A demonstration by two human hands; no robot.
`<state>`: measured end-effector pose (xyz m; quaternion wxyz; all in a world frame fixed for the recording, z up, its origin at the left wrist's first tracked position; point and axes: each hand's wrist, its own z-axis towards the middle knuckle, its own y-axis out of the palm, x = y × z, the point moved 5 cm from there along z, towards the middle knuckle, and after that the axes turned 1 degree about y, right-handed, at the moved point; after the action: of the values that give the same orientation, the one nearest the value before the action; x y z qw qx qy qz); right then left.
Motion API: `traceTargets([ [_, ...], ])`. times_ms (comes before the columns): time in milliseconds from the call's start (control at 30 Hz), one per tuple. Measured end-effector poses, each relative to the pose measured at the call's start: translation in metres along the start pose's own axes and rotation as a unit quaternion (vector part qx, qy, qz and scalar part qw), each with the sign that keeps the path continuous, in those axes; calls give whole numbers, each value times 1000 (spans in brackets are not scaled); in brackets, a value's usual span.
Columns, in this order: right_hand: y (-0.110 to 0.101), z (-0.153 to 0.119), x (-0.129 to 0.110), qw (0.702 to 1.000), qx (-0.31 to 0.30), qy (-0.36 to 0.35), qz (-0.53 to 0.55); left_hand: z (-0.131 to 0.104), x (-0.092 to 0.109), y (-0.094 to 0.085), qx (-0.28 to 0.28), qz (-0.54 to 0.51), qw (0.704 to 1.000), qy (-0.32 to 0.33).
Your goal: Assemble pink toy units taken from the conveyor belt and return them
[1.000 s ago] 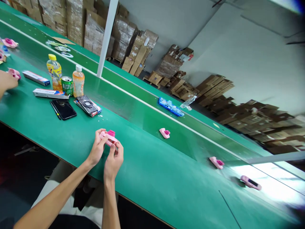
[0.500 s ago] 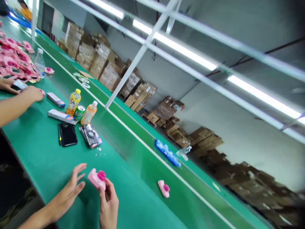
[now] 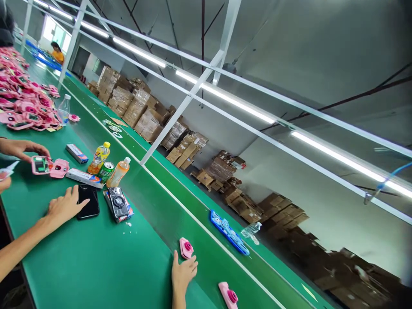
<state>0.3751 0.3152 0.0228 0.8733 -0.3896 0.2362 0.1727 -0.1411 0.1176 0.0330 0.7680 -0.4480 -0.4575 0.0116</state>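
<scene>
My left hand (image 3: 66, 205) reaches over the left edge of a black smartphone (image 3: 89, 208), fingers apart, one digit stretched across the screen. The pen beside the phone is hidden under this hand. My right hand (image 3: 183, 271) is open just below a pink toy camera (image 3: 186, 248) with a magenta lens ring; its fingers are close to the camera, and I cannot tell whether they touch. The camera lies on the green conveyor belt. A second pink toy camera (image 3: 228, 295) lies on the belt nearer to me.
At left, a co-worker's hand (image 3: 24, 148) holds an opened pink camera shell (image 3: 41, 165) near a pink heap (image 3: 25, 101). Bottles (image 3: 118, 172), a green can (image 3: 106, 171), boxes (image 3: 84, 177) and a black device (image 3: 118, 202) stand beyond the phone. A blue tray (image 3: 228, 234) sits across the belt.
My right hand has carried the pink camera rightward onto the belt and let go of it. My left hand has moved up and left to the phone. The other belt camera appears lower in view.
</scene>
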Motion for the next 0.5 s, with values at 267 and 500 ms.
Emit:
traceTargets([
  [267, -2, -55, 12, 996, -67, -57, -14, 2, 4, -5, 43, -98, 993, 56],
  [500, 1, -81, 7, 991, -102, -82, -11, -34, 3, -13, 33, -67, 991, 114],
])
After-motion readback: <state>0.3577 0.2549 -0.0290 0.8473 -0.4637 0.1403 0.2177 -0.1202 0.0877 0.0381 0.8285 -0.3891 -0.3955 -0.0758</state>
